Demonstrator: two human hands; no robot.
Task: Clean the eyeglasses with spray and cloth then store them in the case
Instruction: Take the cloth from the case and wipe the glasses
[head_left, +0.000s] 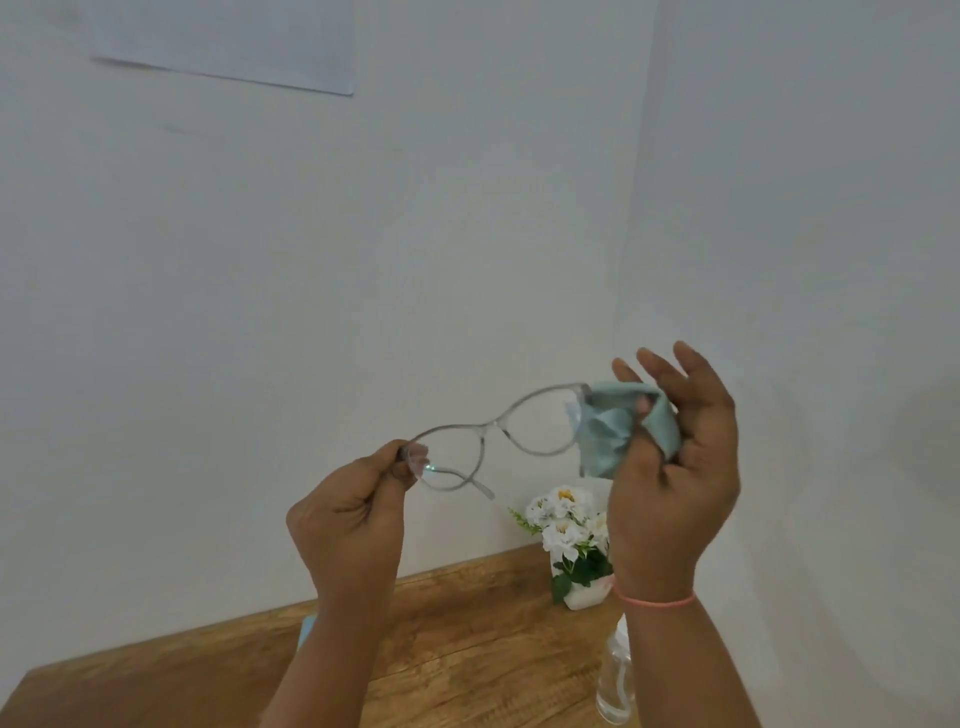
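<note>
I hold clear-framed eyeglasses up in the air in front of a white wall. My left hand pinches the frame at its left end. My right hand pinches a light blue cloth between thumb and finger around the right lens, with the other fingers straight and raised. A clear spray bottle stands on the wooden table, partly hidden by my right forearm. A light blue edge, perhaps the case, shows behind my left forearm.
A small white pot of white flowers stands at the table's far edge by the wall corner. A sheet of paper hangs on the wall at the upper left.
</note>
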